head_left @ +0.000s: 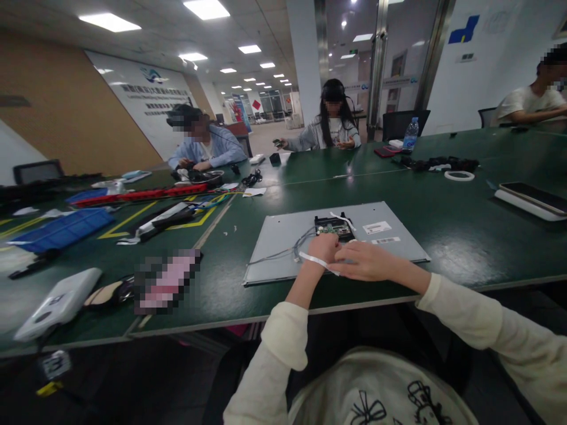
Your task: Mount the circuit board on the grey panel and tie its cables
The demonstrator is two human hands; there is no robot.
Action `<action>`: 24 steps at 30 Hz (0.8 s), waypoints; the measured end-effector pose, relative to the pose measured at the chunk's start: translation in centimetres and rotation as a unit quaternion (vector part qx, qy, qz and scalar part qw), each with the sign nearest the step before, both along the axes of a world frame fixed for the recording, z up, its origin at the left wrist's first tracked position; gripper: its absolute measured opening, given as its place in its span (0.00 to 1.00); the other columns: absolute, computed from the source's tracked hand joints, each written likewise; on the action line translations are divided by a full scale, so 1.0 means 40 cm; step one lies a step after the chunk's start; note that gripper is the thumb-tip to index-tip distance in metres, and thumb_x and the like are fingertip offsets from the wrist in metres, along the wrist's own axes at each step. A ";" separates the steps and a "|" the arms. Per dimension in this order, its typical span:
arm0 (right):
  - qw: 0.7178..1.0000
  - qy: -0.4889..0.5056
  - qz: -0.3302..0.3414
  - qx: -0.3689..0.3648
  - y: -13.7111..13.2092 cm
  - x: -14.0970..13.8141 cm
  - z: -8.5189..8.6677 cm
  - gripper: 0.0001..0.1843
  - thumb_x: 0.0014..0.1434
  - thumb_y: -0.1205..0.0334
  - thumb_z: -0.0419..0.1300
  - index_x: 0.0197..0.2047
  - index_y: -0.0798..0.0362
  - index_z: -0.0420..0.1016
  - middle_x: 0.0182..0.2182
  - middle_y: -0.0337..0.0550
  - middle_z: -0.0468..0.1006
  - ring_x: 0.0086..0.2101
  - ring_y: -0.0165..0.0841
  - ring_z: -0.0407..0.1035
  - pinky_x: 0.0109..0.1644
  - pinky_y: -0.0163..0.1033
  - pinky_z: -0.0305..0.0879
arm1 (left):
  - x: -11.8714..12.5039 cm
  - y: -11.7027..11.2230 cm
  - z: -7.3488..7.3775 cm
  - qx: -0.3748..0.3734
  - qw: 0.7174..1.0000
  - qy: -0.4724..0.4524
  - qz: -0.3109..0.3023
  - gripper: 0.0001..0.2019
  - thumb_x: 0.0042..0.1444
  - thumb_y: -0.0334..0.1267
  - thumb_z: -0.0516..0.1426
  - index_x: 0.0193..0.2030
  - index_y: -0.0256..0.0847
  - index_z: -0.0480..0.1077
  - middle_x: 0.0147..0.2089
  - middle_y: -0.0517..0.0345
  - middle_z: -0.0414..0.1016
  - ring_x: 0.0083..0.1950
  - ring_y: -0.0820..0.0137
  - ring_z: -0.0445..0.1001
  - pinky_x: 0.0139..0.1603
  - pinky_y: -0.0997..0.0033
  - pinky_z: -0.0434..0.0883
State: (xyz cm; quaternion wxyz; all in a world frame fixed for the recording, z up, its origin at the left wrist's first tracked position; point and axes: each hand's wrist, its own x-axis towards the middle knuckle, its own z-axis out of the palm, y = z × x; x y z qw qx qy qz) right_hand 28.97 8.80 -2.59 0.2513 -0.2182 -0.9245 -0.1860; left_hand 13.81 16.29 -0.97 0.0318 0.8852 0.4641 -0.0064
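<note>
Display panel (281, 233) lies flat on the green table (478, 254) in front of the person, its grey metal back upward. The work looks partway along: a circuit board (328, 229) sits uncovered at the black bracket (342, 217), and the grey cable (303, 238) trails loose across the panel toward its left edge. Whether any plug is seated cannot be told, as the hands cover that part; what is left cannot be judged from this view.

The left hand (326, 248) is curled narrowly over the near side of the board; its fingertips are hidden, so I cannot tell whether it grips anything. The right hand (367, 261) reaches across to the left wrist, fingers close together at the white strap (312, 258); whether they pinch it is unclear.

The panel's near edge runs close to the table's near edge, leaving a narrow margin there. Wider green surface shows beyond the panel and rightward to the phone (535, 196); on the left, a strip separates it from the pink item (170, 280).
</note>
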 end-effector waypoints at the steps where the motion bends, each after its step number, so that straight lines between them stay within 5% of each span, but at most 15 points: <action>1: 1.000 0.015 0.005 0.005 -0.003 -0.007 0.001 0.12 0.67 0.65 0.52 0.49 0.54 0.74 0.41 0.48 0.76 0.41 0.33 0.70 0.45 0.40 0.68 | 0.001 -0.002 0.001 0.003 1.000 -0.004 0.002 0.11 0.58 0.36 0.52 0.39 0.37 0.76 0.40 0.45 0.80 0.45 0.62 0.78 0.43 0.69 0.71; 5: 0.997 0.074 0.012 0.015 -0.012 -0.011 0.004 0.10 0.67 0.65 0.53 0.39 0.54 0.76 0.34 0.45 0.77 0.35 0.30 0.70 0.40 0.37 0.68 | 0.000 -0.006 -0.001 0.008 1.000 -0.007 0.004 0.12 0.59 0.35 0.51 0.39 0.36 0.76 0.40 0.44 0.80 0.43 0.60 0.78 0.42 0.68 0.71; 10: 0.982 0.190 -0.003 0.007 0.006 0.003 0.024 0.10 0.66 0.65 0.55 0.42 0.52 0.77 0.37 0.46 0.77 0.38 0.31 0.71 0.41 0.38 0.70 | -0.004 0.004 -0.019 -0.005 1.000 -0.027 -0.012 0.13 0.61 0.38 0.50 0.41 0.39 0.76 0.43 0.47 0.80 0.47 0.63 0.77 0.47 0.69 0.71; 16: 0.930 0.340 -0.140 -0.024 0.111 -0.013 0.086 0.12 0.67 0.62 0.53 0.42 0.51 0.79 0.36 0.45 0.75 0.38 0.34 0.69 0.41 0.39 0.68 | -0.003 -0.007 -0.028 0.030 0.998 -0.054 0.006 0.13 0.61 0.37 0.50 0.41 0.37 0.75 0.40 0.47 0.79 0.44 0.63 0.77 0.46 0.69 0.70; 21: 0.942 0.275 -0.193 -0.022 0.193 -0.066 0.105 0.13 0.68 0.63 0.51 0.41 0.51 0.78 0.36 0.46 0.73 0.39 0.34 0.66 0.44 0.39 0.63 | -0.029 -0.019 -0.014 0.032 0.998 -0.059 0.021 0.10 0.59 0.36 0.52 0.38 0.38 0.75 0.37 0.49 0.78 0.42 0.63 0.77 0.42 0.70 0.68; 24: 0.960 0.184 -0.209 -0.014 0.209 -0.104 0.082 0.13 0.68 0.65 0.51 0.41 0.54 0.77 0.38 0.49 0.73 0.41 0.35 0.65 0.46 0.40 0.60 | -0.091 -0.022 -0.003 0.040 0.991 -0.086 0.096 0.10 0.60 0.40 0.52 0.35 0.41 0.74 0.34 0.52 0.78 0.40 0.64 0.77 0.38 0.71 0.66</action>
